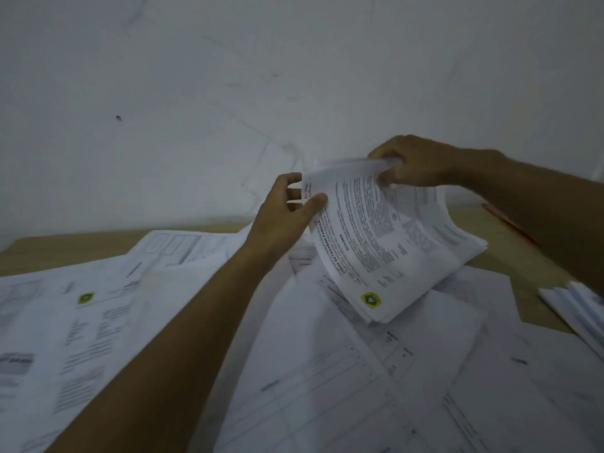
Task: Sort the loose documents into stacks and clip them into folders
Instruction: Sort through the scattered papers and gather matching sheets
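I hold a thick sheaf of white printed pages with a yellow-and-green crest on the top sheet [389, 243] above a pale wooden desk [490, 259], my right hand [415, 165] pinching its far top corner while my left hand [287, 207] grips the near upper edge, thumb on the print. The sheaf's lower end sags onto the scattered white loose documents [327, 371] that cover most of the desk. Squaring this bundle well, I judge, means keeping both grips firm, tapping the bottom edge level and letting no sheet slide out. A second, fanned stack of white papers [575, 308] lies at the right edge. No folder or clip is clearly visible; an orange-red strip [510, 223] behind my right forearm may be one, though I cannot tell.
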